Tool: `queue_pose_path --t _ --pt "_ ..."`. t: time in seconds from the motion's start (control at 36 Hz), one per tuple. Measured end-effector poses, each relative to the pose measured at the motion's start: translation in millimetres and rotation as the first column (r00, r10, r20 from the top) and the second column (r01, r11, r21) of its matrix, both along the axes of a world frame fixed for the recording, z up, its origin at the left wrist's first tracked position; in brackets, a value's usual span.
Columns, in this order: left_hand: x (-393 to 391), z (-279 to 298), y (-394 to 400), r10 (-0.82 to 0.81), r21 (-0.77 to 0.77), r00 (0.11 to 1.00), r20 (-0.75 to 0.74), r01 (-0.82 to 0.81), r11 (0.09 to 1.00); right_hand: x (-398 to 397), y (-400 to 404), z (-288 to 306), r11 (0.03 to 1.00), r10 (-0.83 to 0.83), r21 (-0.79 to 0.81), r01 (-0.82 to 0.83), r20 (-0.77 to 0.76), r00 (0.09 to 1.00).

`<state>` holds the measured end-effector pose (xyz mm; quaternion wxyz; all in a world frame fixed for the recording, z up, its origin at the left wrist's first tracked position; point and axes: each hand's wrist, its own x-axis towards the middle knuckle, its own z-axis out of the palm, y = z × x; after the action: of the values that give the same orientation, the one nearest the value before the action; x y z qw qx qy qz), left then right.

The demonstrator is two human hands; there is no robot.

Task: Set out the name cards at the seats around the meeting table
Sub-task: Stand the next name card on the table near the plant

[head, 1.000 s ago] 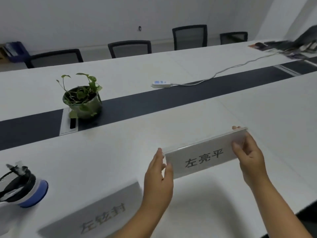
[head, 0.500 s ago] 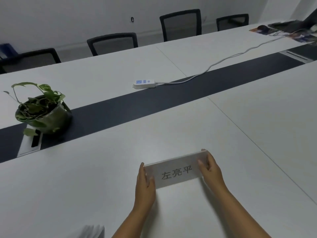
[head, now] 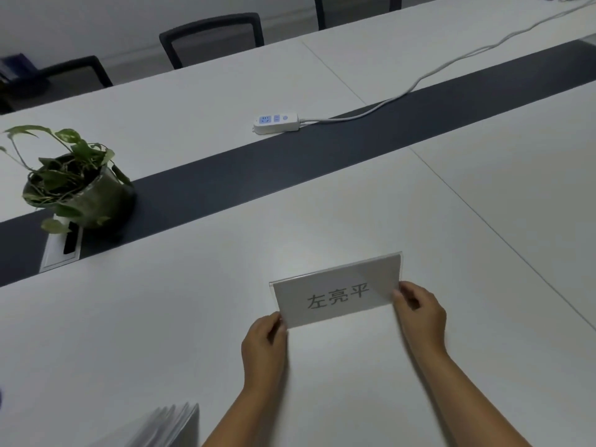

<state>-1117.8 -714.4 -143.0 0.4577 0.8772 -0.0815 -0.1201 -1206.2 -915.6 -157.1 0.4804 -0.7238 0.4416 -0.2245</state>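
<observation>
A clear acrylic name card (head: 337,290) with three printed characters stands on the white meeting table (head: 161,317), its printed face toward me. My left hand (head: 265,341) pinches its lower left corner. My right hand (head: 419,312) pinches its right edge near the bottom. A stack of more name cards (head: 167,425) lies at the bottom left, partly cut off by the frame.
A potted plant (head: 75,188) sits on the dark centre strip (head: 258,175) beside a cable hatch (head: 63,250). A white power strip (head: 275,123) with its cord (head: 451,64) lies beyond. Black chairs (head: 213,37) line the far side.
The view has tilted down and the card now looks larger. Both hands have slid to the card's lower corners. The card stays on the table in front of me.
</observation>
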Motion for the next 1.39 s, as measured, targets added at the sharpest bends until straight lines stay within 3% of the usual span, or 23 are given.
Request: queue_pose_path --t 0.33,0.83,1.19,1.39 --pt "-8 -8 -2 0.086 0.017 0.996 0.018 -0.087 0.996 11 -4 -8 0.990 0.054 -0.127 -0.063 -0.078 0.996" --pt "-13 -7 0 0.014 0.074 0.995 0.099 -0.021 0.997 15 -3 -18 0.981 0.021 -0.190 -0.044 -0.120 0.993" --pt "-19 -10 11 0.065 -0.025 0.998 -0.017 -0.066 0.998 2 7 -7 0.991 0.036 -0.129 -0.043 -0.059 0.998" --pt "-70 -4 67 0.020 -0.058 0.999 -0.039 -0.022 0.998 -31 55 -1 0.983 0.098 -0.141 -0.119 -0.145 0.985"
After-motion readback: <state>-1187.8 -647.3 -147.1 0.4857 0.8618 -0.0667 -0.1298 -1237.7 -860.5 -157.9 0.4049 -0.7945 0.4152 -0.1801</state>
